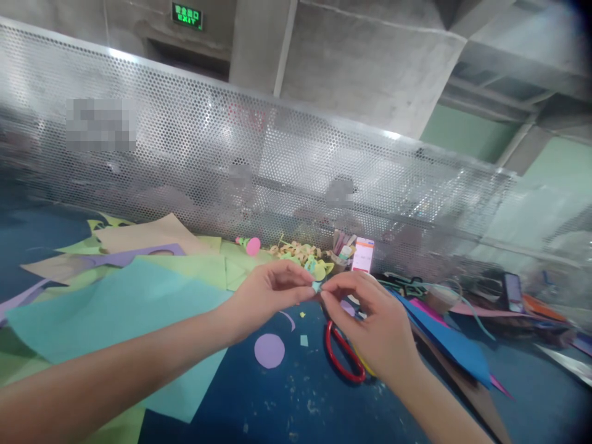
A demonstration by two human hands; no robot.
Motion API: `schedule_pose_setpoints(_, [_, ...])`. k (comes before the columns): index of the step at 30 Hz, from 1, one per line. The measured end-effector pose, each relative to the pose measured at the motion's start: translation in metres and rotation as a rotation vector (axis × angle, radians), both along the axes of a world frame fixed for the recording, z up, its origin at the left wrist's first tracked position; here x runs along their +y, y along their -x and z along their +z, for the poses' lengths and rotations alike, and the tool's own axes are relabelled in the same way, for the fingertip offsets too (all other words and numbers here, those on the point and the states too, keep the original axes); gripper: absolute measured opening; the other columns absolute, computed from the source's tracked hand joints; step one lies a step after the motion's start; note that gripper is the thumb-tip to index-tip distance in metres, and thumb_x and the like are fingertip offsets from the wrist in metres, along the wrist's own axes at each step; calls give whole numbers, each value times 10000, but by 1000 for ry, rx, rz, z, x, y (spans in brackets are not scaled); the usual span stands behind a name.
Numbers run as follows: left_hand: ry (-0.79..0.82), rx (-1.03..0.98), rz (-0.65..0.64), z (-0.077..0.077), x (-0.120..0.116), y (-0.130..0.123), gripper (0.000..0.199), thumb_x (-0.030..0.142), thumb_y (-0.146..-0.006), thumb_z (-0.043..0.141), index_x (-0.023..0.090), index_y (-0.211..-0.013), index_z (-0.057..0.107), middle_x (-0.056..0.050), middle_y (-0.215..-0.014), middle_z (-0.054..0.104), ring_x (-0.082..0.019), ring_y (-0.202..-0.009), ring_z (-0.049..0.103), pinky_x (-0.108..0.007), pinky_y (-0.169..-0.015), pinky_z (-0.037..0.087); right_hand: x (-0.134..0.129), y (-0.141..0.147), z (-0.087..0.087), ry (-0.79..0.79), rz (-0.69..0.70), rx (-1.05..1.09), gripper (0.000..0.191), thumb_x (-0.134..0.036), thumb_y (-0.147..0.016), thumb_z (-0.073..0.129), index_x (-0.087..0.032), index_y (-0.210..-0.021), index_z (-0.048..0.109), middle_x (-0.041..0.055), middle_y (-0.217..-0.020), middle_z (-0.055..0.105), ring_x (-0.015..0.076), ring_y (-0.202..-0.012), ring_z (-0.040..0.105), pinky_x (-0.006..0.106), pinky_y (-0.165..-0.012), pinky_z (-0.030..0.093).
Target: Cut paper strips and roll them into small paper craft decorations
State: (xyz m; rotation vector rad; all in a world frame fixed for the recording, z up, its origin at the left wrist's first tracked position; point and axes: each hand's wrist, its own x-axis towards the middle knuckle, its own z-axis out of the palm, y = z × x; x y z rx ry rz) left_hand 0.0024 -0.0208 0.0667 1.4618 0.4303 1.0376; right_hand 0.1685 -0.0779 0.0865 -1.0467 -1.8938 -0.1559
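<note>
Near the middle of the head view, my left hand (272,293) pinches a small light-blue piece (316,287) between thumb and fingertips. My right hand (377,320) meets it from the right, its thumb and forefinger closed at the piece's right edge; whatever else they grip is too small to make out. Below the hands, a purple paper circle (269,351) lies flat on the dark blue table (277,413). Red-handled scissors (340,357) rest partly under my right hand. A small light-blue square (304,340) and a thin purple strip (288,320) lie between them.
Large turquoise (124,308), green and tan sheets cover the left side. Behind the hands are curly yellow scraps (300,251), a pink disc (253,246) and an upright phone (363,254). Blue sheets (451,339) and a plastic cup (441,299) lie right. A perforated metal screen (185,142) stands behind.
</note>
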Motion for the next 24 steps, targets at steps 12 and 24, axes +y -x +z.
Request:
schedule_pose_setpoints(12, [-75, 41, -20, -4, -1, -1, 170, 236, -699, 700, 166, -837, 630, -18, -813, 669, -129, -772, 619, -261, -735, 469, -3, 5, -6, -52, -48, -38, 110, -98, -730, 521, -205, -701, 517, -21, -666, 525, 113, -596, 500, 237, -579, 425])
schedule_pose_setpoints(24, [84, -14, -44, -5, 5, 0, 237, 243, -733, 683, 172, -948, 611, -32, -845, 692, -136, -814, 637, -278, -800, 455, 5, -2, -8, -53, -30, -21, 63, -170, -802, 539, -214, -795, 585, 0, -754, 602, 129, -660, 568, 258, -643, 474])
